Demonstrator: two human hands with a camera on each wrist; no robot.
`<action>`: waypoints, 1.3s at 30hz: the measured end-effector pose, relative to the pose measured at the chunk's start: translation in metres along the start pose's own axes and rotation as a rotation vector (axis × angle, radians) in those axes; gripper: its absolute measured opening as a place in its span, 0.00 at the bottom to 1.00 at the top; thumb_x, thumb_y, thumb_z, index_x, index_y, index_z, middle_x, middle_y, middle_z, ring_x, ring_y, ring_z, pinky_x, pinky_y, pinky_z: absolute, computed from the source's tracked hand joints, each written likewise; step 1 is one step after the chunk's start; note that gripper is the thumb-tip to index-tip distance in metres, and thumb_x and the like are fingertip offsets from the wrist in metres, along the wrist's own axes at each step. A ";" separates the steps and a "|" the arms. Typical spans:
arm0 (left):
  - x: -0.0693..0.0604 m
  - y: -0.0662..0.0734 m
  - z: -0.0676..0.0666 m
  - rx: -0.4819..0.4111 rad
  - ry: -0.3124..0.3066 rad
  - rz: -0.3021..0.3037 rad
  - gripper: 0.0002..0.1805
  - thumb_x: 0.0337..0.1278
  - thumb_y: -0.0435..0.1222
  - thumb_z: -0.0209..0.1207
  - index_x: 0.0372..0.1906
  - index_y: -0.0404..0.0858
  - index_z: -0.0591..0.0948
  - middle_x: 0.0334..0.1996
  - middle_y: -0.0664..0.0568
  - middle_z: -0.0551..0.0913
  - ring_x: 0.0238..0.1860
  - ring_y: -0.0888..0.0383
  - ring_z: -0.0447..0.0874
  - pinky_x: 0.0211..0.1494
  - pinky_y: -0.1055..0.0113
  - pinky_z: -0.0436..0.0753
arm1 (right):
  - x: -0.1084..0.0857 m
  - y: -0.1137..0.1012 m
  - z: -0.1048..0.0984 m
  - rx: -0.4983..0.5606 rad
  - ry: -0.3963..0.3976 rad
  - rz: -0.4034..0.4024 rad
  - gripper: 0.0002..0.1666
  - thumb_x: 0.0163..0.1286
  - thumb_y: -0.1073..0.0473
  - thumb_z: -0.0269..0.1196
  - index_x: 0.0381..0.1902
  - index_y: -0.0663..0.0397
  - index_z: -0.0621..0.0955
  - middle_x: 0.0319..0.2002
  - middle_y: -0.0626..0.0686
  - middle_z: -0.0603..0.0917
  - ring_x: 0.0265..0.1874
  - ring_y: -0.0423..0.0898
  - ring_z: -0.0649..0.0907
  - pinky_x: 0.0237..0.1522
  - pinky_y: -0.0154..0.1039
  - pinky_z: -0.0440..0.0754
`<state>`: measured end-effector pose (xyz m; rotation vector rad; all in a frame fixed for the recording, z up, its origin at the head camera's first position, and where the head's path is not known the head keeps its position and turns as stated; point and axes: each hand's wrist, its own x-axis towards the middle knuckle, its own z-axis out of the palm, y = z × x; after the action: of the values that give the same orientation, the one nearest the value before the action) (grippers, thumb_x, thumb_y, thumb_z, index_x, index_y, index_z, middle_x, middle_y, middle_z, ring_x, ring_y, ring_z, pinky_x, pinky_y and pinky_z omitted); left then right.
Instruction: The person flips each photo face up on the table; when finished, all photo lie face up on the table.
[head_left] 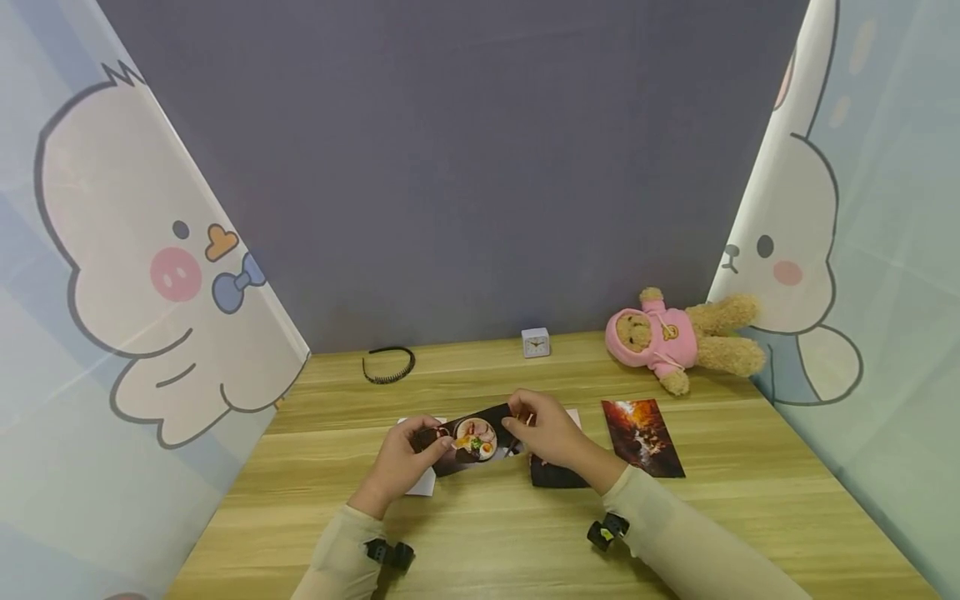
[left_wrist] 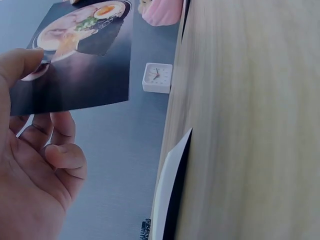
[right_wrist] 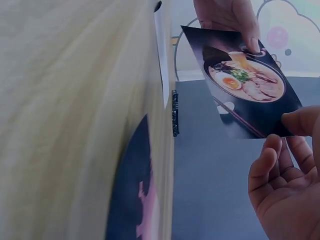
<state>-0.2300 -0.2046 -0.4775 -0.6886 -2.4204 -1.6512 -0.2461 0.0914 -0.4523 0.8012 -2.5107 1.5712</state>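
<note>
One ramen photo [head_left: 477, 439] is above the counter [head_left: 480, 537], pinched at opposite ends by our left hand [head_left: 399, 462] and right hand [head_left: 550, 430]; we should keep tension light and thumbs near the edges to prevent creasing.

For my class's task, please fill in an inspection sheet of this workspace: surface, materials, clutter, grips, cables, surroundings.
Surface: wood-grain table, bearing a red-orange picture, a partly hidden dark picture and a pale sheet.
Job's things: ramen picture, held above the table.
Clutter: black headband, white clock and plush bear in a pink hoodie, toward the back.
Grips: left grip and right grip pinch opposite ends of the ramen picture.
Cables: nothing seen.
Surroundings: grey backdrop; cartoon-printed side panels.
</note>
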 end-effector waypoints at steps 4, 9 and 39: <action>0.000 0.001 -0.001 0.063 0.042 -0.013 0.05 0.67 0.37 0.71 0.43 0.44 0.86 0.34 0.54 0.85 0.24 0.57 0.76 0.26 0.67 0.77 | -0.005 0.004 -0.002 0.030 0.017 0.017 0.08 0.76 0.57 0.67 0.38 0.47 0.78 0.32 0.48 0.79 0.22 0.46 0.79 0.21 0.40 0.80; -0.001 0.004 0.000 0.058 0.072 -0.001 0.06 0.66 0.34 0.71 0.44 0.43 0.86 0.31 0.54 0.83 0.25 0.55 0.73 0.27 0.69 0.73 | -0.009 0.008 -0.006 0.046 0.047 0.030 0.09 0.76 0.59 0.67 0.38 0.50 0.76 0.31 0.49 0.78 0.23 0.43 0.77 0.24 0.38 0.78; 0.002 -0.001 0.012 -0.214 -0.032 0.105 0.03 0.71 0.27 0.63 0.41 0.29 0.84 0.37 0.40 0.90 0.37 0.53 0.89 0.36 0.70 0.81 | -0.010 -0.003 0.002 0.387 -0.029 0.029 0.08 0.75 0.68 0.65 0.45 0.70 0.78 0.37 0.65 0.87 0.36 0.63 0.90 0.29 0.42 0.88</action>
<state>-0.2305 -0.1931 -0.4823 -0.8633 -2.2049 -1.8868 -0.2358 0.0925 -0.4544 0.8300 -2.2736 2.1055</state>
